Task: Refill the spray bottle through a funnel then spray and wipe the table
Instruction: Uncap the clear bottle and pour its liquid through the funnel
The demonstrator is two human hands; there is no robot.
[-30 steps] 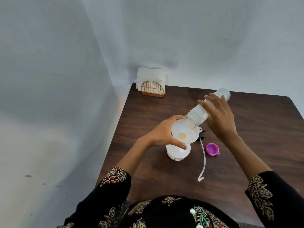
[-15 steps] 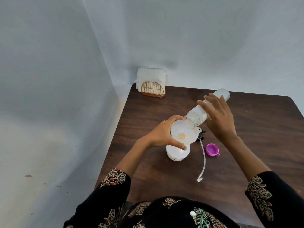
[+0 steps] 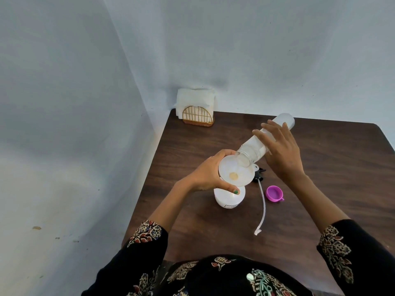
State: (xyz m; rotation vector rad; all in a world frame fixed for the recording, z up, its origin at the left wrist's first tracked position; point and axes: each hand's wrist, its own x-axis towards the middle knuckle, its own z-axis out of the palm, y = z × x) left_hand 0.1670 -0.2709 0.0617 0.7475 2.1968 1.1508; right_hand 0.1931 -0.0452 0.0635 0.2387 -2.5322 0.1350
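Observation:
A white spray bottle [image 3: 229, 200] stands on the dark wooden table [image 3: 320, 178] with a white funnel [image 3: 234, 174] set in its neck. My left hand [image 3: 208, 175] grips the funnel's rim and holds it steady. My right hand [image 3: 280, 152] grips a clear plastic bottle [image 3: 256, 149], tilted steeply with its mouth over the funnel bowl. The black spray head [image 3: 259, 174] with its long white dip tube [image 3: 262, 208] lies on the table to the right of the spray bottle.
A purple cap [image 3: 274, 193] lies beside the dip tube. A gold wire napkin holder with white napkins [image 3: 196, 110] stands in the far left corner of the table, against the blue walls. The table's left edge runs close to the wall.
The clear bottle has tipped a little further, its mouth lower over the funnel. Both hands stay where they were.

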